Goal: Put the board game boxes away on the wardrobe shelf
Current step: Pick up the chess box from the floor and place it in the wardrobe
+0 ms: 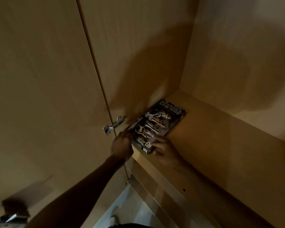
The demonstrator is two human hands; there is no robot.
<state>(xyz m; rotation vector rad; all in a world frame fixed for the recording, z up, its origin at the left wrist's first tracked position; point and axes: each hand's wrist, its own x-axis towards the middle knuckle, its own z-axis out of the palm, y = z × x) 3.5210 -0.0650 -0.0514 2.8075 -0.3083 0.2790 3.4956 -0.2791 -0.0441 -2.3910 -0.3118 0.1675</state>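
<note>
- Nearest us, our left forearm (89, 181) reaches up from the lower left toward the wardrobe shelf (220, 145).
- Left hand (122, 145) sits at the near left corner of the chess box (158, 127), fingers curled against its left long edge; we cannot tell whether it grips or only presses.
- Right hand (166, 152) is at the near right corner of the box, fingers spread flat on the lid, thumb against the near short side. Open, resting on the box, not closed round it.
- Chess box lies flat on the shelf, lid up, in the shelf's left part, close beside the wardrobe's left inner wall (130, 55). Its near end is at the shelf's front edge; its far end, with the word CHESS, points toward the back corner.
- Metal hinge (113, 126) fixed just left of the box, joining the open door (39, 79) to the left wall.
- Light is dim; shadows of our arms fall on the back panels.
</note>
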